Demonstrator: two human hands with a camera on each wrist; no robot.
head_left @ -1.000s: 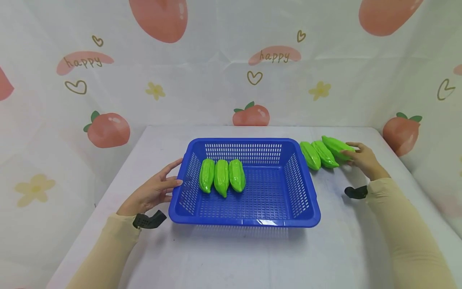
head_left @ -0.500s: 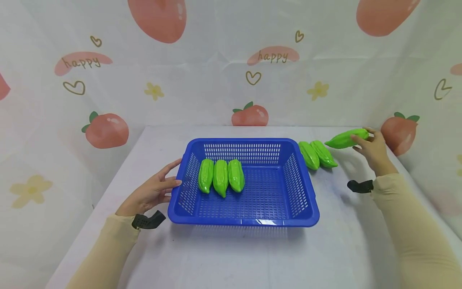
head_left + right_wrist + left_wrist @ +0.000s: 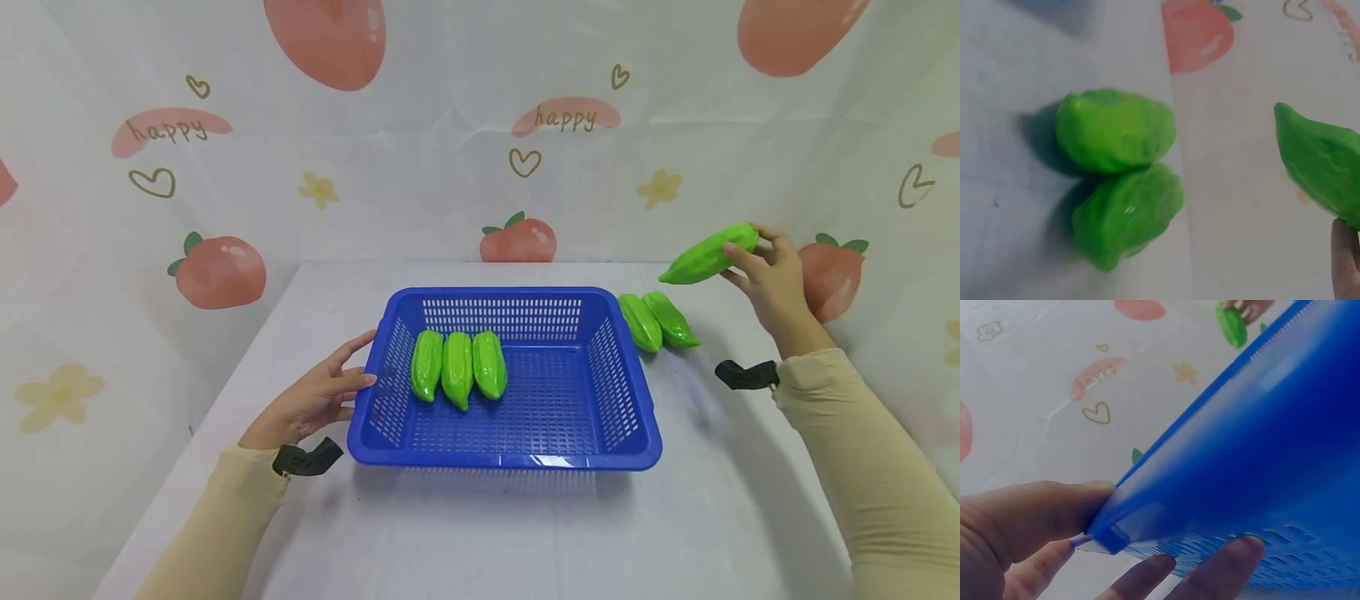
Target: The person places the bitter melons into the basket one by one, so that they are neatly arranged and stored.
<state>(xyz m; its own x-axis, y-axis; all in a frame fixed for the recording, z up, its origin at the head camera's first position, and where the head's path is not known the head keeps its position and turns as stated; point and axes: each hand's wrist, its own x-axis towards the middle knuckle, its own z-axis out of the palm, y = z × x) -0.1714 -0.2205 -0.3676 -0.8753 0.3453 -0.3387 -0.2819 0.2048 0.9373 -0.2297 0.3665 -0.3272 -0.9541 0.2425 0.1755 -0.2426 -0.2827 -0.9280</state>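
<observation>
My right hand [image 3: 768, 279] holds a green bitter gourd [image 3: 707, 254] in the air, above the table's far right part; the right wrist view shows that gourd [image 3: 1325, 165] at the right edge. Two more green gourds [image 3: 656, 321] lie side by side on the table just right of the blue basket [image 3: 637, 400], and they fill the right wrist view [image 3: 1119, 181]. Three gourds [image 3: 457, 367] lie in a row in the basket's left half. My left hand [image 3: 322, 392] rests against the basket's left rim [image 3: 1166, 487], thumb on the rim and fingers under it.
The white table [image 3: 525, 533] ends at a strawberry-printed backdrop [image 3: 517, 237] behind and at both sides. Black wrist cameras [image 3: 303, 458] stick out from both sleeves. The basket's right half holds nothing.
My right hand took the rightmost gourd off the table and lifted it up and to the right. The left hand and the basket stayed put.
</observation>
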